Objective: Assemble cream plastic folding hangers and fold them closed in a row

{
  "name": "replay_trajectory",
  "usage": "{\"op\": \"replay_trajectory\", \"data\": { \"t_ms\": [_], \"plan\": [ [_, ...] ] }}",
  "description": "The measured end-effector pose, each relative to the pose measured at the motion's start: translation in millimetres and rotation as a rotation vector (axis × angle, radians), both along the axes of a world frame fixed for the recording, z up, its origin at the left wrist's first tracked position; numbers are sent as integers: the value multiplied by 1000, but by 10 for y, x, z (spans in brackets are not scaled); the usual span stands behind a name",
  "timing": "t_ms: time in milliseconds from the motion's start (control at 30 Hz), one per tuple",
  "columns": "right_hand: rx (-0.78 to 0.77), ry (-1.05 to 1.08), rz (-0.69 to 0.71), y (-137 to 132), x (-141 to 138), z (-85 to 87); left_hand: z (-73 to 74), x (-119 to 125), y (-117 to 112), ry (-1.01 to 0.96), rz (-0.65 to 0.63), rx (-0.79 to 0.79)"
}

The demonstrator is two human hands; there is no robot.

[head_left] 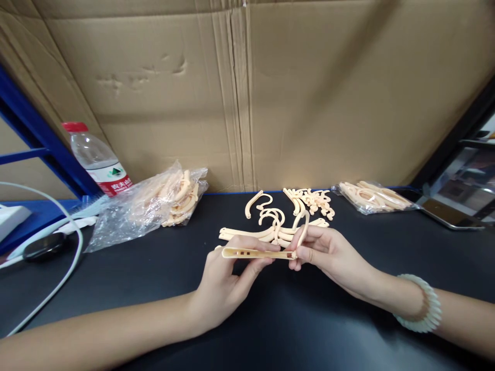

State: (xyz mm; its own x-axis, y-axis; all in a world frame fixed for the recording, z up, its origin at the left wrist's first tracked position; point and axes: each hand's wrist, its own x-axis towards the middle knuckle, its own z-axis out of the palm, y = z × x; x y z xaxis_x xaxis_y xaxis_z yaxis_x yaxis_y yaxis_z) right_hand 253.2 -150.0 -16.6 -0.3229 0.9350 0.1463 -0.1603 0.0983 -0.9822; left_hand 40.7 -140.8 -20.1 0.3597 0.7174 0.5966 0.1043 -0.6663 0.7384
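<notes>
Plastic bar (255,253), cream-coloured and flat with small slots, sits level at the centre of the frame, pinched at both ends. Left hand (228,281) grips its left end between thumb and fingers; right hand (328,252) grips the right end and also holds a curved hook piece (303,226) rising from that end. A pale bead bracelet (423,304) circles the right wrist at lower right.

Just behind the hands, a loose pile of like parts (278,226) lies on the black table (270,330), with small clips (317,201) beyond it. A clear bag of parts (154,203) lies at mid left, and a smaller bag (373,197) at mid right. A water bottle (96,159) with a red cap stands at upper left, against the cardboard wall (247,93). A white cable (62,268) loops along the left edge. A phone (448,214) lies flat at right.
</notes>
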Motion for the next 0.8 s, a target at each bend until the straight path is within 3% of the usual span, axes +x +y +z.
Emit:
{"op": "replay_trajectory", "data": {
  "t_ms": [433,667,800],
  "plan": [
    [31,-24,-64,2,-10,-54,41,82,-71,-106,-37,-283],
    [49,-16,-73,-33,-38,-29,100,105,-106,-125,0,-347],
    [141,-83,-101,-43,-27,-16,141,119,-65,-150,-12,-443]
  ]
}}
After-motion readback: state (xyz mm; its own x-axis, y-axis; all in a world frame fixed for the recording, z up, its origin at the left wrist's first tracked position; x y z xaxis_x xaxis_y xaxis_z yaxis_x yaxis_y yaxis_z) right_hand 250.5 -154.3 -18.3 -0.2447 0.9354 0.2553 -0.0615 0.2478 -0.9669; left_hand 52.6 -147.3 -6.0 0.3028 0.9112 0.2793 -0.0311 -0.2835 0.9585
